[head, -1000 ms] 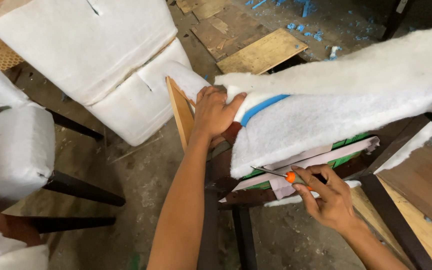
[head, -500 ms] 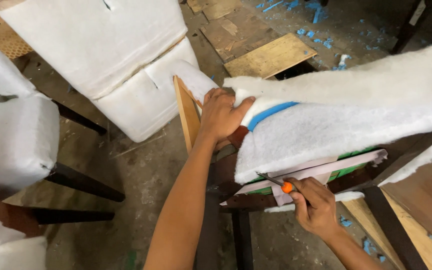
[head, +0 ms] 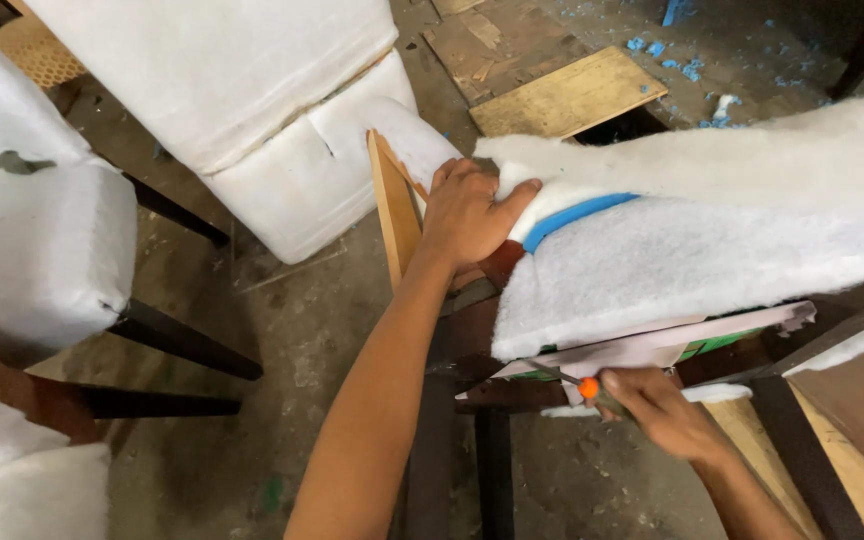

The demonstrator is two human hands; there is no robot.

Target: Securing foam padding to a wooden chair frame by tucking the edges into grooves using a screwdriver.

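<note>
Dusty floor point(head: 282, 350); right hand's point(head: 657, 410) grip encloses screwdriver point(head: 577, 383).

White fluffy wadding point(head: 712, 240) lies draped over a chair seat, its edge folded back to bare a blue strip point(head: 577, 215) beneath. A thin tool point(head: 564, 377) with an orange handle points left under the seat's pale bottom edge, its metal tip against the dark frame.
</note>
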